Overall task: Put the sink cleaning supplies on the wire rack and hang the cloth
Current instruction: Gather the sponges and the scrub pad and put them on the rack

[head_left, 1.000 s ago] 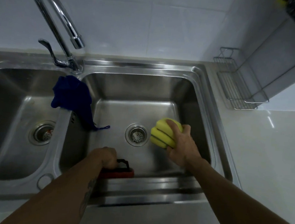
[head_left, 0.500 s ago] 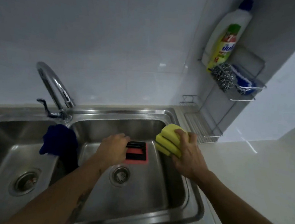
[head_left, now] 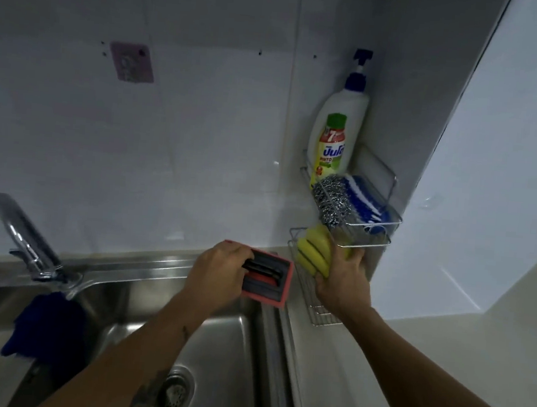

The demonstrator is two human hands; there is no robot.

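Note:
My right hand grips a yellow ribbed sponge and holds it inside the lower tier of the wire rack in the corner. My left hand holds a red scrubber with a black handle above the sink's right rim, just left of the rack. A dark blue cloth is draped over the divider between the two sink basins, under the faucet.
The rack's upper tier carries a white pump soap bottle, a steel wool pad and a blue-and-white brush. A pink adhesive hook pad sticks on the wall tile. Pale countertop extends right.
Both hands rose out of the right basin and moved right. The sponge went from over the sink into the rack's lower tier; the scrubber came up to the sink's rim beside it.

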